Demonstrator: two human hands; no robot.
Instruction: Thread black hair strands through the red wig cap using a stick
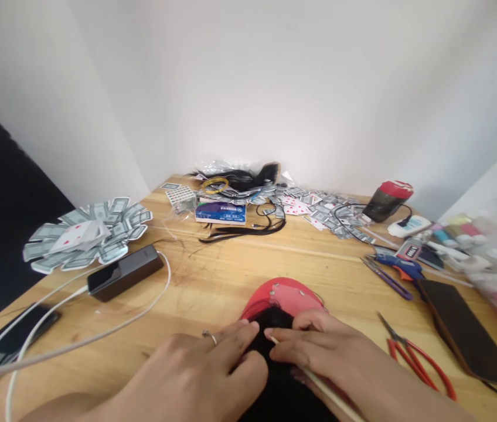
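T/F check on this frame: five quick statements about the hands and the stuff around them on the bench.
1. The right hand holds a thin pale stick. True.
2. The left hand wears a ring. True.
3. The red-handled scissors lie left of both hands. False: they lie on the wooden table, to the right of the right hand.
4. The black rectangular power bank has nothing attached. False: a white cable runs into its near end.
5. Both hands touch black hair on a red rounded form. True.
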